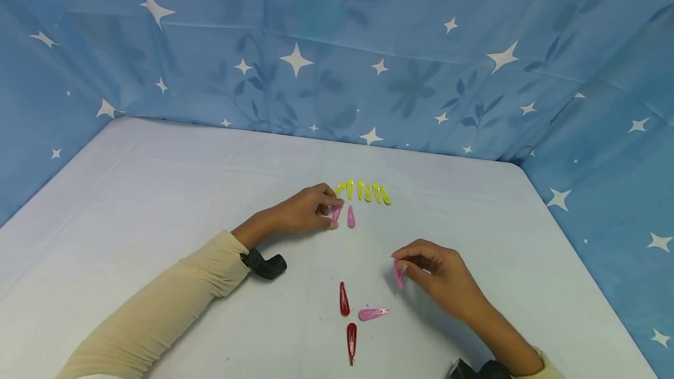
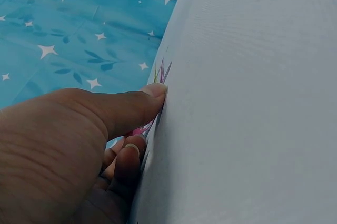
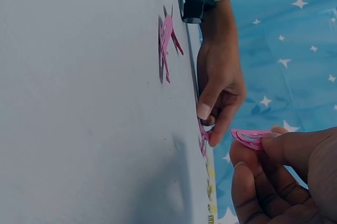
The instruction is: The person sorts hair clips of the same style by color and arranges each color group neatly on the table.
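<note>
My left hand point(image 1: 305, 210) pinches a pink snap hair clip point(image 1: 336, 213) between thumb and finger, down at the white tabletop. Just right of it lies another pink hair clip point(image 1: 351, 217). A row of several yellow hair clips point(image 1: 368, 193) runs behind these. Nearer and to the right, my right hand point(image 1: 442, 276) holds a pink hair clip point(image 3: 247, 137) raised off the table, gripped by thumb and fingertips. In the left wrist view, the thumb partly hides the left clip.
Towards the front of the white table point(image 1: 210, 320) lie two red hair clips, one farther point(image 1: 344, 300) and one nearer point(image 1: 351, 343). Beside them a pink hair clip point(image 1: 373, 313) lies sideways. A blue star-patterned curtain point(image 1: 337, 75) hangs behind and along the sides.
</note>
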`<move>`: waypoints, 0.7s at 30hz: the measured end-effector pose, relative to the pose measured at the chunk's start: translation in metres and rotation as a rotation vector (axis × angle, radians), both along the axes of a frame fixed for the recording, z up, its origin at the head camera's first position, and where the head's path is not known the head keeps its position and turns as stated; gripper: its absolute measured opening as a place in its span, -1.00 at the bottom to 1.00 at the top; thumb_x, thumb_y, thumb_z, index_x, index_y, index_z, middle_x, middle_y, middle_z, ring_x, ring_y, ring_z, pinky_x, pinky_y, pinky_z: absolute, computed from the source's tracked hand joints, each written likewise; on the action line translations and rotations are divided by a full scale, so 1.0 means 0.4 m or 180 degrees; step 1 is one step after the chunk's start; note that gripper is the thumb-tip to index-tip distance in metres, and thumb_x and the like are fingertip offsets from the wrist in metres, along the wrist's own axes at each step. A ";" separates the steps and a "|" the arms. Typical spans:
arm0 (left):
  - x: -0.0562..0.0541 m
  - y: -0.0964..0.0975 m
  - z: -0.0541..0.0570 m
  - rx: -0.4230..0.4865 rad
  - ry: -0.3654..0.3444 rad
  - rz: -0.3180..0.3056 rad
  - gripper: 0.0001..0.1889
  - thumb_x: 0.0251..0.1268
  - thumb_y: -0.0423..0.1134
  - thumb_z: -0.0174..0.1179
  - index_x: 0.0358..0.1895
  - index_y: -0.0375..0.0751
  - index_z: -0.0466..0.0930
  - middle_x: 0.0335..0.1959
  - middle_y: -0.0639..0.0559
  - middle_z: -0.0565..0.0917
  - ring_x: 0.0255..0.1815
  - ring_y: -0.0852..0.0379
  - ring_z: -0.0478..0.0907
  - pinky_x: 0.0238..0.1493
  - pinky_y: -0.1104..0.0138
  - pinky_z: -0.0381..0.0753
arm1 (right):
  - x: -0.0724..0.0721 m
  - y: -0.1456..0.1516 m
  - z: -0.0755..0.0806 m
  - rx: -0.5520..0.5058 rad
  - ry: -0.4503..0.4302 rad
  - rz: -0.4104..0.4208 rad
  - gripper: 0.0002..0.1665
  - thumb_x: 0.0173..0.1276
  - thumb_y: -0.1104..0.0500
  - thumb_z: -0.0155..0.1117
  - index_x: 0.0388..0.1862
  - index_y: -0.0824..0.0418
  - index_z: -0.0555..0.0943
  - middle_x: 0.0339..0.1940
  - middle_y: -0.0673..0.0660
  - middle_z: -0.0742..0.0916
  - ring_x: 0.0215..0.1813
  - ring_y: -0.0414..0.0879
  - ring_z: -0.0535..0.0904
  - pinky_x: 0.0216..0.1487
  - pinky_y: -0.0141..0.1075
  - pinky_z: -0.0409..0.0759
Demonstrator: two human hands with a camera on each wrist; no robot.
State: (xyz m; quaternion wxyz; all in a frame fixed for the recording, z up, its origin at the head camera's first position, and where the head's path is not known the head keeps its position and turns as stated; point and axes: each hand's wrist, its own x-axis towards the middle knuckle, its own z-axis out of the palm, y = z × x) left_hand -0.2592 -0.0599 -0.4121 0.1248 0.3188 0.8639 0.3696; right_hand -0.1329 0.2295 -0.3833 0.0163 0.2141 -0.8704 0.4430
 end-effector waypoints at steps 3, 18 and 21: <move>0.000 -0.001 -0.001 0.0000 0.0007 -0.0009 -0.45 0.25 -0.26 0.36 0.32 -0.25 0.51 0.05 -0.09 0.50 -0.12 0.12 0.47 -0.07 0.37 0.52 | -0.009 0.002 -0.002 -0.0015 0.0034 0.0036 -0.85 0.31 0.33 0.35 -0.17 0.18 0.74 -0.26 -0.04 0.76 -0.20 -0.22 0.63 -0.10 -0.43 0.66; -0.001 -0.002 0.004 0.0001 0.0054 -0.0048 -0.45 0.25 -0.26 0.36 0.31 -0.25 0.52 0.07 -0.10 0.50 -0.10 0.12 0.48 -0.04 0.36 0.54 | -0.050 0.005 -0.013 0.0137 -0.0134 0.0033 -0.76 0.29 0.43 0.31 -0.13 0.19 0.74 -0.21 0.02 0.77 -0.20 -0.23 0.64 -0.14 -0.43 0.66; -0.003 -0.001 -0.001 0.0001 0.0046 -0.0046 -0.46 0.25 -0.25 0.35 0.31 -0.25 0.52 0.07 -0.09 0.49 -0.10 0.12 0.48 -0.04 0.37 0.54 | -0.059 0.004 -0.015 0.0129 -0.0197 0.0007 -0.76 0.30 0.43 0.30 -0.12 0.21 0.73 -0.19 0.04 0.77 -0.21 -0.24 0.65 -0.17 -0.42 0.65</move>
